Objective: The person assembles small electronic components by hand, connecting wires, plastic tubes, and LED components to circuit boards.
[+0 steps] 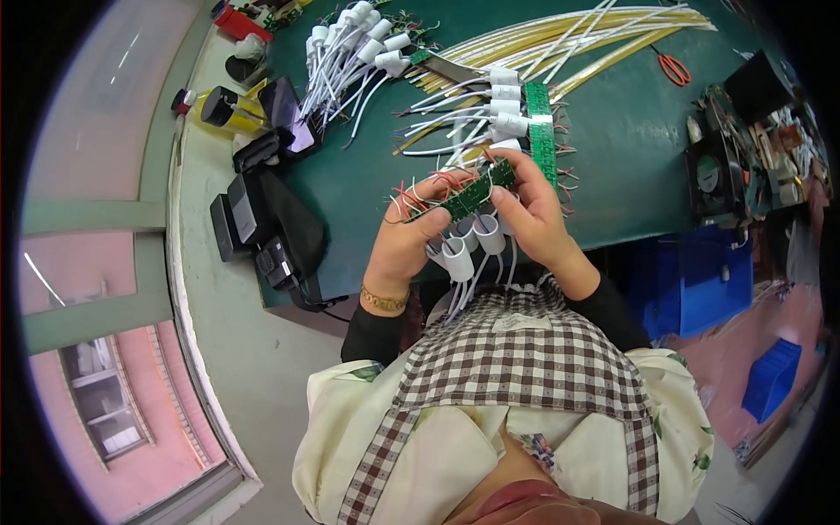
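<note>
Between my two hands I hold a narrow green circuit board (468,198), tilted, with red and white wires sticking up along its far edge. My left hand (407,232) grips its left end, the thumb lying on the board. The right end is pinched by my right hand (532,210). Several white plastic caps (456,260) with white cables hang below the board, toward my apron. Just beyond my hands lies another green board strip (541,131), with a row of white caps (505,92) and cables along its left side and thin red wires on its right.
A pile of white caps with cables (359,44) lies at the table's back left. Long white and yellow strips (595,35) stretch behind. Red-handled scissors (674,69) rest at the right. Black devices (249,210) stand at the left edge, a blue crate (700,280) below right.
</note>
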`<state>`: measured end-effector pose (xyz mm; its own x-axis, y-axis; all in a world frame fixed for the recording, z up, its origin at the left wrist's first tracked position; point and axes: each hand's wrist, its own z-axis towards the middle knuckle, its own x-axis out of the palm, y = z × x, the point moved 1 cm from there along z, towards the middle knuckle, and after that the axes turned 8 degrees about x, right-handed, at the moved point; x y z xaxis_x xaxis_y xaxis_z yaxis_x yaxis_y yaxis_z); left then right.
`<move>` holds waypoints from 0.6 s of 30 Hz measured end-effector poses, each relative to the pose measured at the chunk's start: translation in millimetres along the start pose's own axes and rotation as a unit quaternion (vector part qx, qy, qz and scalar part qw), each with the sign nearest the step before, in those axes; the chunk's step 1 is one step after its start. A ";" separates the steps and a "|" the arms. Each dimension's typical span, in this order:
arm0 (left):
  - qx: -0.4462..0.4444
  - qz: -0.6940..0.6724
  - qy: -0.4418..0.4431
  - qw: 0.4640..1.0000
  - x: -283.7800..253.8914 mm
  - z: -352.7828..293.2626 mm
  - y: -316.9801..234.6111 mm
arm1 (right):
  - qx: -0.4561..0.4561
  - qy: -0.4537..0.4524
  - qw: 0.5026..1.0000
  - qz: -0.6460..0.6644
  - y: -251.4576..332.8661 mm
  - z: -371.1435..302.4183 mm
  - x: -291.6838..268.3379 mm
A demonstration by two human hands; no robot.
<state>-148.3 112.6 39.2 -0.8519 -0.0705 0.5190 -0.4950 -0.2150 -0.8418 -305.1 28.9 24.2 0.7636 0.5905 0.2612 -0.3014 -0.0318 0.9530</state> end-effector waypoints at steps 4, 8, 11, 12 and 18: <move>0.021 0.008 0.028 0.999 9.2 -9.6 -9.0 | -0.100 0.097 0.974 -0.181 25.8 -0.6 -21.0; -0.015 0.007 0.043 0.999 13.6 -17.5 -11.4 | -0.138 0.187 0.936 -0.263 51.5 -10.3 -23.7; -0.010 0.087 0.113 0.990 27.5 -24.7 -28.1 | -0.009 0.242 0.947 -0.211 72.6 -31.7 -18.0; 0.031 0.113 0.115 0.986 41.3 -25.2 -33.5 | 0.037 0.240 0.951 -0.190 78.4 -38.4 -17.8; 0.070 0.094 -0.072 0.991 57.1 -51.3 10.0 | 0.161 0.038 0.986 0.030 52.8 -54.1 -12.4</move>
<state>-210.7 156.3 52.8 -0.8884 -0.2585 0.3794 -0.2933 -0.3164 -0.9022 -361.4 63.5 63.0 0.7007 0.6386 0.3181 -0.1378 -0.3163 0.9386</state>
